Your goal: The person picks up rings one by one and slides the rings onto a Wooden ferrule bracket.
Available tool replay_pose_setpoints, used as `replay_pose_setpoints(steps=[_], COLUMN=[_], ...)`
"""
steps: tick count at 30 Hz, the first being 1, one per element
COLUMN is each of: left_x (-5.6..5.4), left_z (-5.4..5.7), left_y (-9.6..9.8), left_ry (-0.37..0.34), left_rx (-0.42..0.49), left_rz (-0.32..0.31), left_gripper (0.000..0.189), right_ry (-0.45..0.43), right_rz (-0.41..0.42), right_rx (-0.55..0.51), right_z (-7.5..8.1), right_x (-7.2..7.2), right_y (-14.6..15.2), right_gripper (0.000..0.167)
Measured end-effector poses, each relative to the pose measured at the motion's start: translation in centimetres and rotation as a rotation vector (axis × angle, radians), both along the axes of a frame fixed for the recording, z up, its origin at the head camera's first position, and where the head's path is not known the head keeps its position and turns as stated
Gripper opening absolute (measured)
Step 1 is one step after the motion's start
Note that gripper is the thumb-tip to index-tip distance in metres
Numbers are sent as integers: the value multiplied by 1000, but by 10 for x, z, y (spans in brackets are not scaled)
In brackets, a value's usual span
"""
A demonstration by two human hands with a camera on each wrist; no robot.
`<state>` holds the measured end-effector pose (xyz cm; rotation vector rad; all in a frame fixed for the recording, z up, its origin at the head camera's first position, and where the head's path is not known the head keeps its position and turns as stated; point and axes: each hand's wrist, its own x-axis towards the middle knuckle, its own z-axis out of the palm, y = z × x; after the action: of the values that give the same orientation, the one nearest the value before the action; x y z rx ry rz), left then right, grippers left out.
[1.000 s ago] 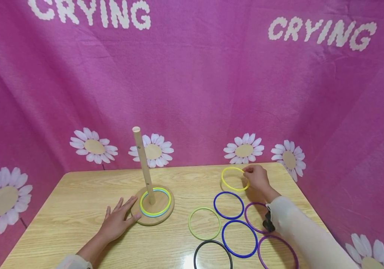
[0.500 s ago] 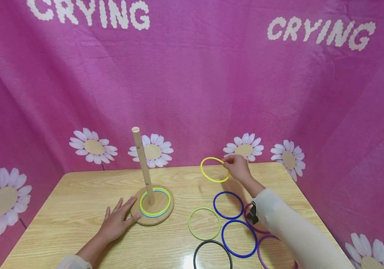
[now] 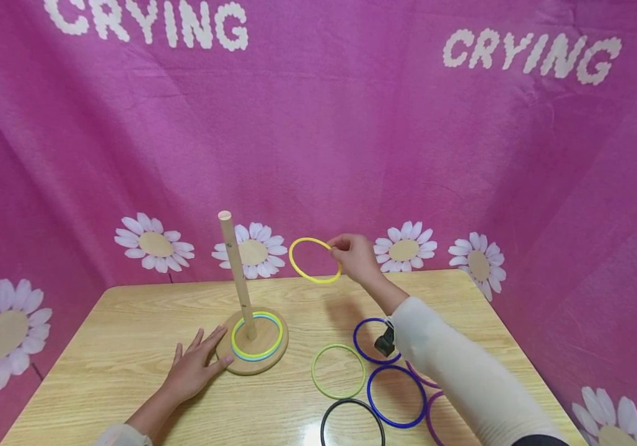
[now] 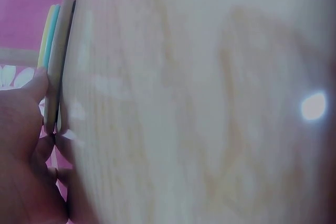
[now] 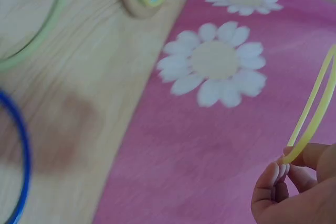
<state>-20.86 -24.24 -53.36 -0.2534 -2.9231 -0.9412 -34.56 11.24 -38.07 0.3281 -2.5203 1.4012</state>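
Between thumb and fingers my right hand [image 3: 356,257] pinches a yellow ring [image 3: 296,265] by its right edge, held tilted in the air above the table's back edge. The right wrist view also shows this yellow ring [image 5: 316,114] in the fingertips. A wooden peg [image 3: 236,266] rises from a round wooden base [image 3: 240,368] at the left. Around the peg, on the base, lie a yellow-green ring [image 3: 282,339] and, beneath it, a light blue ring [image 3: 251,358]. My left hand [image 3: 193,371] rests with spread fingers against the base's left edge, thumb touching its rim.
Right of the base, a light green ring [image 3: 314,378], blue rings [image 3: 424,396], a black ring [image 3: 324,421] and purple rings [image 3: 430,421] lie flat on the wooden table [image 3: 145,310]. My right forearm partly covers the purple ones. A pink curtain [image 3: 318,155] hangs behind.
My right hand has lifted the yellow ring from the back right of the table and carried it up and left toward the peg. The left hand has stayed at the base.
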Motion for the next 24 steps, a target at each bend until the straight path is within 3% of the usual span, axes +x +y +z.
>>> replay_pose_setpoints(steps=[8,17,24], left_x=[1,0,0], left_z=[2,0,0], left_y=[1,0,0], left_ry=[9,4,-5], left_rx=[-6,-5,2], left_rz=[-3,-2,-6], left_gripper=[73,74,74], right_ry=[65,70,100], right_rz=[60,98,129], right_rx=[-106,-195,-231], right_z=[33,72,94], right_x=[6,13,22], right_y=[-36,-67,-89], right_gripper=[13,15,15])
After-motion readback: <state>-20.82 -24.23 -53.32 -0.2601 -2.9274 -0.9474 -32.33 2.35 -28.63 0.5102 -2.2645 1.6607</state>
